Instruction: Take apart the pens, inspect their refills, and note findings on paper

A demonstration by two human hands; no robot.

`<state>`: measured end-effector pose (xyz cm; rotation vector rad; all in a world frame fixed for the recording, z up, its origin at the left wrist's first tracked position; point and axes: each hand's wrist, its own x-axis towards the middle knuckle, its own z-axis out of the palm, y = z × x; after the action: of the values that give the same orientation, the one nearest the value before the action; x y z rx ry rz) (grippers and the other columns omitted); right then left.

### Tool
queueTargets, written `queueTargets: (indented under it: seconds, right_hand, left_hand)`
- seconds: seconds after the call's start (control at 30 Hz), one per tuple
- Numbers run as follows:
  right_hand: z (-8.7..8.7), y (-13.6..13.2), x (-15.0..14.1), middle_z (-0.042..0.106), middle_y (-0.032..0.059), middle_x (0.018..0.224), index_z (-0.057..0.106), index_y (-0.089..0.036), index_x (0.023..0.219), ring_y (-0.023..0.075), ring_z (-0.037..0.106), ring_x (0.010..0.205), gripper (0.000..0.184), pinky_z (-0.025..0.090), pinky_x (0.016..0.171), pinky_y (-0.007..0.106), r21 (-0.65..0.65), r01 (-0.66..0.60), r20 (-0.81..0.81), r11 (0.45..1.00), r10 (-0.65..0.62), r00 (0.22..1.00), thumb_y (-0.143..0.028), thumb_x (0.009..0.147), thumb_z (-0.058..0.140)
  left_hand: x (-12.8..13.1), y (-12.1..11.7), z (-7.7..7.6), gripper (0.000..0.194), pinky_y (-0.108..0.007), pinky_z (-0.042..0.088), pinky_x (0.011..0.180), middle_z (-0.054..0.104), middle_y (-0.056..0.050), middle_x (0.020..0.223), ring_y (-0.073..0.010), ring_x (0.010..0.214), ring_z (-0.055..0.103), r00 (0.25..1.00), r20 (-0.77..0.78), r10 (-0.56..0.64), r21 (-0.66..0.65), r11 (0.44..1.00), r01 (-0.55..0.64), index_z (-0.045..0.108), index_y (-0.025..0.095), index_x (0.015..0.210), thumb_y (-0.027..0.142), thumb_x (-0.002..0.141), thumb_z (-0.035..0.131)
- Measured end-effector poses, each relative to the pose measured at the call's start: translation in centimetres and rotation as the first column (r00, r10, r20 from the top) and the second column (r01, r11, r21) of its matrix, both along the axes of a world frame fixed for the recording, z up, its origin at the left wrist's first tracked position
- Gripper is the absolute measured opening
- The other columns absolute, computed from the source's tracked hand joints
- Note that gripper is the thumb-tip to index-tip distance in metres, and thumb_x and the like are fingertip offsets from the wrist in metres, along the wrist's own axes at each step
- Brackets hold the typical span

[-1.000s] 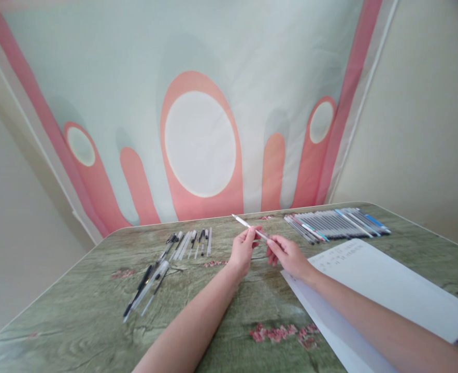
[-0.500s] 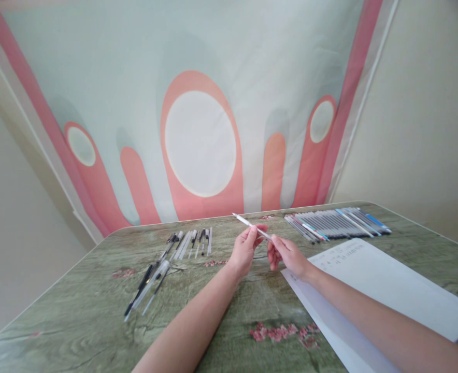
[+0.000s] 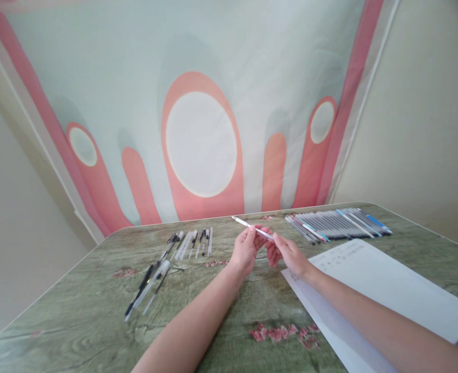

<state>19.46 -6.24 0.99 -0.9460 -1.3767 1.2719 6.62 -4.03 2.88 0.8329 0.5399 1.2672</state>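
Observation:
A slim white pen [image 3: 242,221] is held slantwise above the table, its tip pointing up and to the left. My left hand [image 3: 246,247] pinches it around the middle between thumb and fingers. At the pen's lower right end, the thumb and fingertips of my right hand [image 3: 289,254] are closed on it. The right wrist passes over the edge of a white sheet of paper [image 3: 384,280] with small handwriting near its top.
Left on the wood-patterned table [image 3: 89,295] lie loose pen parts [image 3: 151,285], clear barrels, refills and black caps. More pen parts [image 3: 186,244] stand in a row behind them. At the back right, several pens [image 3: 330,224] lie side by side.
Both hands stay close together on the pen, with only slight finger movement. The right fingers have shifted a little along its end. The things on the table have not moved.

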Motion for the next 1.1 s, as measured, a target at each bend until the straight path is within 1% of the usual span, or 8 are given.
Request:
queueTargets:
  seconds: [0.13,0.3,0.4,0.53,0.73,0.83,0.97,1.1]
  right_hand:
    - [0.2,-0.4,0.0,0.056,-0.0002,0.064,0.048,-0.021,0.081,0.0142,0.055,0.05,0.028,0.045,0.048,0.027,0.215,0.119,0.189,0.969,-0.16,0.969,-0.048,0.079,0.043]
    - [0.4,-0.7,0.3,0.056,0.0013,0.068,0.049,-0.021,0.09,0.0149,0.054,0.057,0.022,0.044,0.056,0.027,0.473,0.197,0.387,0.859,-0.404,0.829,-0.039,0.082,0.041]
    - [0.5,-0.8,0.6,0.057,0.0027,0.073,0.051,-0.02,0.091,0.0158,0.055,0.064,0.022,0.042,0.061,0.027,0.546,0.172,0.446,0.82,-0.458,0.769,-0.037,0.084,0.038]
    - [0.9,-1.0,0.9,0.056,0.0024,0.071,0.052,-0.02,0.089,0.0158,0.054,0.065,0.023,0.041,0.063,0.027,0.569,0.133,0.479,0.811,-0.459,0.748,-0.036,0.086,0.035]
    - [1.2,-1.1,0.2,0.047,-0.0016,0.053,0.053,-0.019,0.083,0.0128,0.046,0.048,0.033,0.038,0.051,0.025,0.443,0.18,0.382,0.878,-0.366,0.849,-0.039,0.087,0.028]
    - [0.9,-0.9,-0.4,0.039,-0.0042,0.048,0.054,-0.018,0.089,0.0107,0.037,0.039,0.038,0.031,0.039,0.023,0.258,0.262,0.227,0.93,-0.322,0.919,-0.047,0.085,0.029]
    - [0.6,-0.5,-0.6,0.026,-0.0081,0.046,0.054,-0.019,0.096,0.007,0.023,0.033,0.047,0.021,0.03,0.02,-0.039,0.232,-0.031,0.972,-0.234,0.972,-0.057,0.079,0.032]
    - [0.5,-0.1,-0.3,0.026,-0.0087,0.043,0.055,-0.017,0.086,0.0066,0.025,0.032,0.048,0.023,0.031,0.02,-0.074,0.231,-0.069,0.97,-0.236,0.969,-0.06,0.076,0.037]
  left_hand:
    - [0.0,0.0,0.0,0.027,-0.033,0.041,0.083,0.065,-0.01,0.086,-0.0174,0.082,0.061,1.0,0.022,0.008,0.007,1.0,-0.008,0.055,0.012,0.089,0.035,0.076,0.055]
    - [0.0,-0.1,0.0,0.026,-0.034,0.039,0.086,0.065,-0.01,0.086,-0.0172,0.083,0.06,0.999,0.045,-0.007,0.016,1.0,0.006,0.056,0.012,0.089,0.034,0.076,0.055]
    - [-0.1,-0.2,0.0,0.025,-0.033,0.039,0.086,0.065,-0.01,0.089,-0.0166,0.084,0.06,0.999,0.033,-0.031,0.039,0.999,0.03,0.056,0.012,0.09,0.033,0.077,0.054]
    - [0.0,-0.3,-0.1,0.026,-0.032,0.039,0.085,0.064,-0.01,0.089,-0.0164,0.085,0.059,0.998,0.009,-0.062,0.081,0.995,0.061,0.056,0.012,0.09,0.035,0.078,0.052]
    - [1.2,-1.1,-0.4,0.027,-0.031,0.04,0.08,0.064,-0.009,0.088,-0.0159,0.082,0.058,0.997,-0.061,-0.047,0.147,0.988,0.055,0.057,0.012,0.086,0.037,0.077,0.052]
    - [1.4,-1.5,-0.3,0.029,-0.029,0.04,0.08,0.063,-0.009,0.093,-0.0153,0.084,0.057,0.993,-0.117,0.013,0.173,0.985,0.007,0.057,0.013,0.089,0.039,0.078,0.05]
    - [1.3,-1.6,-0.4,0.03,-0.022,0.04,0.068,0.062,-0.007,0.097,-0.0133,0.081,0.055,0.951,-0.29,0.105,0.208,0.977,-0.044,0.059,0.016,0.092,0.041,0.077,0.05]
    - [1.5,-1.4,-0.9,0.03,-0.021,0.039,0.063,0.063,-0.007,0.09,-0.0119,0.073,0.055,0.962,-0.248,0.115,0.182,0.981,-0.071,0.058,0.014,0.09,0.041,0.076,0.05]
